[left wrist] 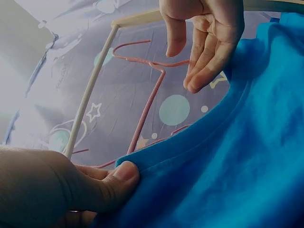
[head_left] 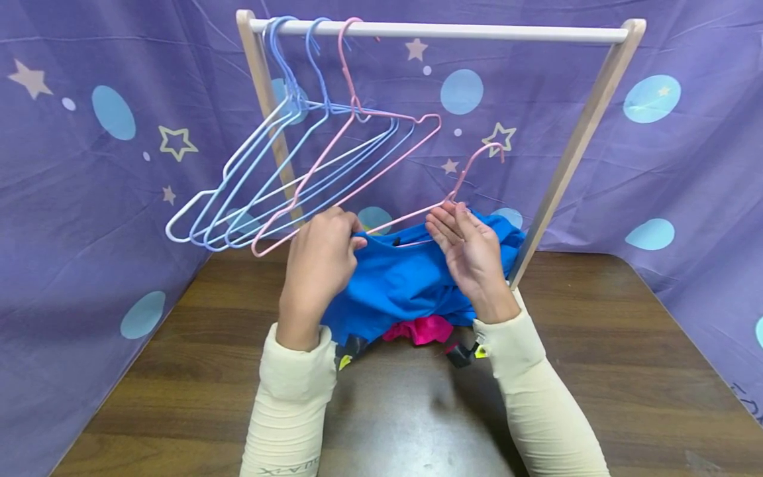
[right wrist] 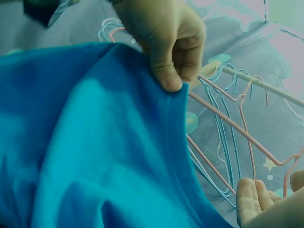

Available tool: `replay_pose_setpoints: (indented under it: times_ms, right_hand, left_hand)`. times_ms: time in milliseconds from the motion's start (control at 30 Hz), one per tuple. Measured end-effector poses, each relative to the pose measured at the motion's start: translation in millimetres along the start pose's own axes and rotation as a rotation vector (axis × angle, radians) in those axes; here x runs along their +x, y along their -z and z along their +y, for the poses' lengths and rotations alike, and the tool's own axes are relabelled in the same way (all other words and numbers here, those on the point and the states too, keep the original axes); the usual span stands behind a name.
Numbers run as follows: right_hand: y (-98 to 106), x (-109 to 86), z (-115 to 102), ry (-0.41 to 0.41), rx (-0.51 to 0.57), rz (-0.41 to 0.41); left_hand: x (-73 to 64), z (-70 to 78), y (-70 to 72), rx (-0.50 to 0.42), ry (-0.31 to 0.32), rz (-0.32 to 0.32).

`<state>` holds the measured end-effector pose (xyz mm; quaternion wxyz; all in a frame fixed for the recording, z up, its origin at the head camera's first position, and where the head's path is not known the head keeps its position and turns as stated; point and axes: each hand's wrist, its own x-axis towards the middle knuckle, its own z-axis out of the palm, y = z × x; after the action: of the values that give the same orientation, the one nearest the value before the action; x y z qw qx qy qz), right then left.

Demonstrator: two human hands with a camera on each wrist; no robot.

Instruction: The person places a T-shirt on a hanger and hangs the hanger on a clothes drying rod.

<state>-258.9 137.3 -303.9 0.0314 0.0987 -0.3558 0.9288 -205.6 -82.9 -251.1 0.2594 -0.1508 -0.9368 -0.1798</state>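
Note:
My left hand [head_left: 318, 262] pinches the neckline of a blue shirt [head_left: 393, 281] between thumb and fingers. Inside that neck opening sits a pink wire hanger [head_left: 463, 175], its hook sticking up and out toward the right. Beside the hanger's neck is my right hand [head_left: 475, 258], palm turned up, fingers loosely extended. In the left wrist view, the right hand's fingers [left wrist: 209, 57] overlap one arm of the hanger, near the shirt's edge. The right wrist view shows the left thumb [right wrist: 169, 78] on the collar edge. The shirt's cloth hides the hanger's lower part.
A wooden rack with a white rail [head_left: 447, 31] stands behind the hands. Blue and white hangers [head_left: 286, 139] and one pink hanger [head_left: 352, 73] hang at its left end. Bright pink cloth [head_left: 423, 329] lies under the shirt on the brown table [head_left: 405, 424].

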Motion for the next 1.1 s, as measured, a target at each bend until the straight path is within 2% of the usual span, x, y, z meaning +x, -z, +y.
replay_pose_setpoints:
  times_ms: [67, 200, 333, 533, 733, 867, 1100]
  right_hand:
    - [-0.1, 0.4, -0.8, -0.04, 0.079, 0.011]
    - [-0.3, 0.6, -0.9, -0.085, 0.149, 0.023]
    - [-0.4, -0.3, -1.9, -0.134, 0.24, 0.018]
    - [-1.6, -1.9, -6.0, -0.226, 0.367, 0.069]
    - [-2.5, -1.8, -10.0, -0.278, 0.455, 0.106]
    - [-4.6, -1.4, -11.7, -0.279, 0.429, 0.106]
    - [-17.1, 3.3, -22.6, -0.303, 0.327, 0.04]
  left_hand:
    - [-0.1, 0.0, 0.1, 0.008, 0.011, -0.033]
    - [-0.4, -0.3, 0.0, 0.026, 0.034, -0.109]
    - [-0.4, -0.6, -0.9, 0.024, 0.048, -0.153]
    - [-0.7, -0.9, -1.8, 0.025, 0.038, -0.158]
    - [-0.1, 0.6, -1.3, 0.02, 0.037, -0.152]
    - [0.1, 0.9, -1.1, 0.016, 0.046, -0.163]
    - [-0.5, -1.5, -0.6, 0.006, 0.064, -0.141]
